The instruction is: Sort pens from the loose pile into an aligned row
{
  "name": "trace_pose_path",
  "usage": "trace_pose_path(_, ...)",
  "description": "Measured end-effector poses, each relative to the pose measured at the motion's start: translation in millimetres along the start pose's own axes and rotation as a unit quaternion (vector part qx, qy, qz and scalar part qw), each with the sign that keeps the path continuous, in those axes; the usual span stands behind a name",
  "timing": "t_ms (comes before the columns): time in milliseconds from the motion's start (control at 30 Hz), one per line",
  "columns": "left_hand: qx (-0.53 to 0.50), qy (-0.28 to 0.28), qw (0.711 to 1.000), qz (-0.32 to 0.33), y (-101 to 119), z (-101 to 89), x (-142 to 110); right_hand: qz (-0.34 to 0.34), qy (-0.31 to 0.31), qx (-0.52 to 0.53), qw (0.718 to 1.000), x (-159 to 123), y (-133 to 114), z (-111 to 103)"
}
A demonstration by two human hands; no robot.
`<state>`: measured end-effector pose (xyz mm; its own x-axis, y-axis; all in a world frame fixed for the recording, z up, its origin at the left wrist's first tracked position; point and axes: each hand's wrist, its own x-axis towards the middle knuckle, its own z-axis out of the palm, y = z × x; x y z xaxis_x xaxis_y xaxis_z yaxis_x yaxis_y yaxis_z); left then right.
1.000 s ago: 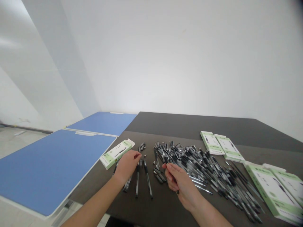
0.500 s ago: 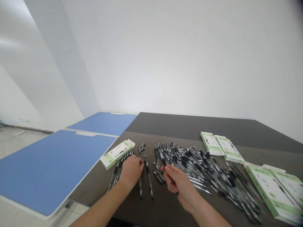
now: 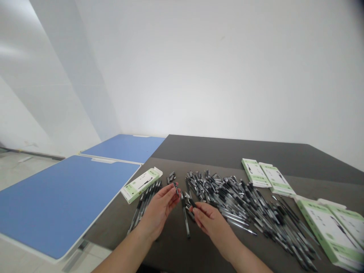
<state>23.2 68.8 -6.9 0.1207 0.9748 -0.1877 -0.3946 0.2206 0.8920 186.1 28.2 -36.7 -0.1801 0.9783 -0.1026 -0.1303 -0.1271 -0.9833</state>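
Note:
My left hand (image 3: 160, 206) is closed, pinching a small dark pen cap (image 3: 176, 188) between thumb and fingertips. My right hand (image 3: 210, 220) grips a black gel pen (image 3: 192, 202) by its dark part, the thin end pointing up and away. Between the hands, a single uncapped-looking pen (image 3: 185, 218) lies on the dark table. A row of capped pens (image 3: 141, 206) sits to the left, partly behind my left forearm. Loose caps (image 3: 171, 177) lie just beyond my left hand, and a big heap of pens and parts (image 3: 227, 193) spreads beyond and right of my right hand.
A green-and-white pen box (image 3: 142, 184) lies at the table's left edge. Two more boxes (image 3: 277, 180) lie at the back right, and others (image 3: 331, 231) at the near right. Blue-topped tables (image 3: 65, 201) adjoin on the left; a white wall (image 3: 199, 76) stands behind.
My left hand has lifted from the table and turned, now showing a cap at its fingertips. My right hand has shifted slightly left and down, bringing its pen closer to the left hand.

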Motion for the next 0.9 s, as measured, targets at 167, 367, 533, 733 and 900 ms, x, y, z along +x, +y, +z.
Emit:
trace_pose_path(167, -0.058, 0.004, 0.998, -0.016, -2.7, 3.5, -5.8, -0.052, -0.017, -0.108, 0.993, 1.2, 2.6, -0.4)
trace_pose_path(367, -0.004, -0.023, 1.0, -0.011, -4.5, 6.4, -11.2, -0.06, -0.004, -0.143, 0.988, 1.0, -1.6, -1.0)
trace_pose_path(533, 0.117, -0.057, 0.991, 0.032, -6.5, 9.3, -13.9, -0.086, 0.006, -0.149, 0.985, 0.5, -1.0, 0.1)
trace_pose_path(733, 0.214, -0.102, 0.969, 0.062, 3.3, 12.2, -12.0, -0.007, -0.012, -0.013, 1.0, -1.9, 2.9, 5.1)
trace_pose_path(900, 0.215, -0.134, 0.965, 0.063, 7.8, 11.2, -12.4, 0.035, -0.048, 0.048, 0.997, -5.4, -0.1, 5.0)
